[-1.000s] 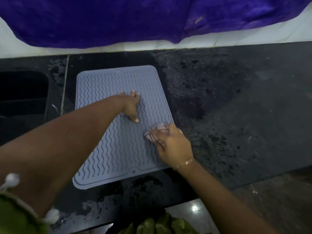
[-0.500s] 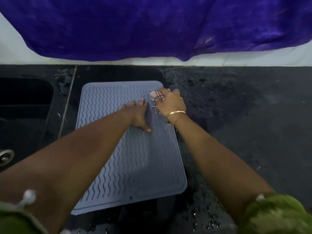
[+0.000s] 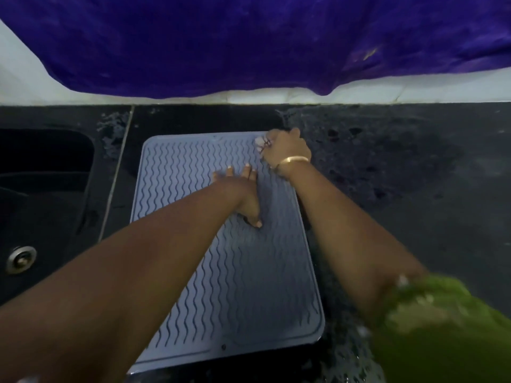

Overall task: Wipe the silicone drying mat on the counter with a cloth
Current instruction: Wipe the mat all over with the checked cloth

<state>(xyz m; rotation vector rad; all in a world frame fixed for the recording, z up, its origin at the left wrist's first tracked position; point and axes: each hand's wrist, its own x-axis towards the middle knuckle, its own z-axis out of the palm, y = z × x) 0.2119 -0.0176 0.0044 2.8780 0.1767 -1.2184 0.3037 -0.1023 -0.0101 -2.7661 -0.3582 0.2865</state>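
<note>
A grey-blue silicone drying mat (image 3: 265,286) with wavy ridges lies flat on the black counter (image 3: 401,189). My left hand (image 3: 244,194) presses flat on the mat's upper middle, fingers spread and holding nothing. My right hand (image 3: 286,149) is at the mat's far right corner, closed on a small pale checked cloth (image 3: 261,141). Only a bit of the cloth shows past my fingers. A gold bangle sits on my right wrist.
A dark sink (image 3: 41,194) with a metal drain (image 3: 20,258) lies left of the mat. A purple cloth (image 3: 249,42) hangs over the white wall behind the counter. Water spots mark the counter near its front edge.
My right hand has swept the cloth from the mat's near right side up to its far right corner. My left hand stays pressed on the mat.
</note>
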